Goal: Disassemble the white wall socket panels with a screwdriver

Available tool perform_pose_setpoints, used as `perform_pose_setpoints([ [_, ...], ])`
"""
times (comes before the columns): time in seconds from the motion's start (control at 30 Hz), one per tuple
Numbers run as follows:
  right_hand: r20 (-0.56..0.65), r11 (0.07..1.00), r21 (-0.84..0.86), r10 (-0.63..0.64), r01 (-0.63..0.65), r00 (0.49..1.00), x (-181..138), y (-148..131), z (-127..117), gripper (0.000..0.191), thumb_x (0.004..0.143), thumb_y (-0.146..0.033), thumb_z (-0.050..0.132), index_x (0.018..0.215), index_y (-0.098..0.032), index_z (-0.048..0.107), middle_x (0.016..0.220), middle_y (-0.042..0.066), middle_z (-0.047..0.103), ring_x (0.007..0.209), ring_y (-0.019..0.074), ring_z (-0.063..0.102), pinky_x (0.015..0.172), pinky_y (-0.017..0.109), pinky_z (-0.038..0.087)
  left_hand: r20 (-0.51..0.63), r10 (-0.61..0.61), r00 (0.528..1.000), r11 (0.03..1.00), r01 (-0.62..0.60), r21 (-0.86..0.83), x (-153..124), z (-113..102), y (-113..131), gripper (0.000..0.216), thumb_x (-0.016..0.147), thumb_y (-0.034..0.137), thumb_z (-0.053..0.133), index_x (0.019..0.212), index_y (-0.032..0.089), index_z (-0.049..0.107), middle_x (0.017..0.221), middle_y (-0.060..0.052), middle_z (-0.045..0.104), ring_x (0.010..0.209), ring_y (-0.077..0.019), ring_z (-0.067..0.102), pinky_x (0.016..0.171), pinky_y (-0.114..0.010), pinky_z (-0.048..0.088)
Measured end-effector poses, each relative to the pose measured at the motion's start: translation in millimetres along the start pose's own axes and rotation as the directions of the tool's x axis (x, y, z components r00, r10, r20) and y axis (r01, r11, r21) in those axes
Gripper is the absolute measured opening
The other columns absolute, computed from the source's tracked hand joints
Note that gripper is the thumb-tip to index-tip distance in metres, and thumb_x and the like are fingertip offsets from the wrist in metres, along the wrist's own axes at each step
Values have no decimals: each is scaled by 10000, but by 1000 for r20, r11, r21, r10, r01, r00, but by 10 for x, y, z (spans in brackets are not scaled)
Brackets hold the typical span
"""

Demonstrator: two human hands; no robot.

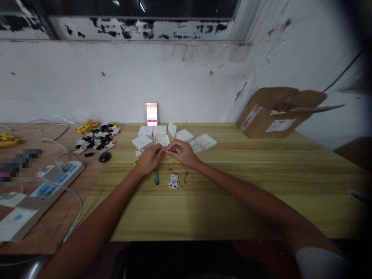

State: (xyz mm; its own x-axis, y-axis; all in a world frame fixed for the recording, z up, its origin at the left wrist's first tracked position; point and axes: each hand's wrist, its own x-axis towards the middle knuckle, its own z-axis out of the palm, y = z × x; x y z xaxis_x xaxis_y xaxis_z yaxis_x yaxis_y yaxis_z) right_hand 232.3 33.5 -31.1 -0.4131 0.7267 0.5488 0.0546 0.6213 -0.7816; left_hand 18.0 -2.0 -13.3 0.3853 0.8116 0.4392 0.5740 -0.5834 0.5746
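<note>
While the left hand (148, 158) and right hand (184, 152) pinch a small brass-coloured piece (166, 151) between them, a slack grip could drop it among similar loose bits (185, 178) on the desk (232, 213).

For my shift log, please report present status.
Right grip: pinching small brass-coloured piece. Left grip: beside it, hold unclear. Teal-handled tool nearby, not visibly blocking.

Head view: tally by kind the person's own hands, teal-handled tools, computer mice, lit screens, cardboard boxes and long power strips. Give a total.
Hands: 2, left hand and right hand
Teal-handled tool: 1
Computer mouse: 1
Lit screen: 1
Cardboard box: 1
Long power strip: 1
Total: 7
</note>
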Motion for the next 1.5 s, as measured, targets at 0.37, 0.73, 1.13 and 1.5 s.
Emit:
perform_pose_setpoints([
  [0.37, -13, 1000, 18, 10, -10, 1000, -2, -34, 6, 167, 869, -350, 779, 906, -222, 678, 937, 35, 700, 850, 162, 658, 822, 354, 579, -70, -70, 995, 991, 62, -118, -10, -31, 38, 283, 1025, 423, 462, 922, 209, 616, 857, -38, 671, 815, -211, 620, 797, -354, 486],
  [0.73, -12, 999, 33, 3, -3, 1000, -3, -63, 16, 190, 871, -360, 781, 885, -215, 659, 930, 36, 694, 869, 165, 659, 836, 350, 575, -58, -71, 996, 987, 62, -148, -18, -21, 84, 239, 1004, 402, 498, 1000, 205, 634, 919, -47, 694, 838, -209, 634, 792, -345, 497],
  [1.13, -12, 999, 17, 42, -42, 999, -1, -98, 12, 222, 871, -393, 780, 853, -219, 643, 934, 33, 695, 895, 168, 667, 875, 352, 580, -11, -88, 996, 978, 85, -192, -12, 2, 4, 280, 1005, 430, 518, 965, 201, 673, 806, -27, 687, 746, -194, 622, 738, -333, 480],
  [1.5, -27, 1000, 20, 11, -10, 1000, -12, -120, 33, 217, 874, -378, 783, 858, -210, 647, 919, 34, 698, 886, 168, 667, 854, 350, 576, -21, -49, 999, 982, 44, -185, -16, 19, 48, 164, 971, 354, 549, 1002, 205, 611, 844, -22, 664, 783, -200, 602, 746, -331, 454],
])
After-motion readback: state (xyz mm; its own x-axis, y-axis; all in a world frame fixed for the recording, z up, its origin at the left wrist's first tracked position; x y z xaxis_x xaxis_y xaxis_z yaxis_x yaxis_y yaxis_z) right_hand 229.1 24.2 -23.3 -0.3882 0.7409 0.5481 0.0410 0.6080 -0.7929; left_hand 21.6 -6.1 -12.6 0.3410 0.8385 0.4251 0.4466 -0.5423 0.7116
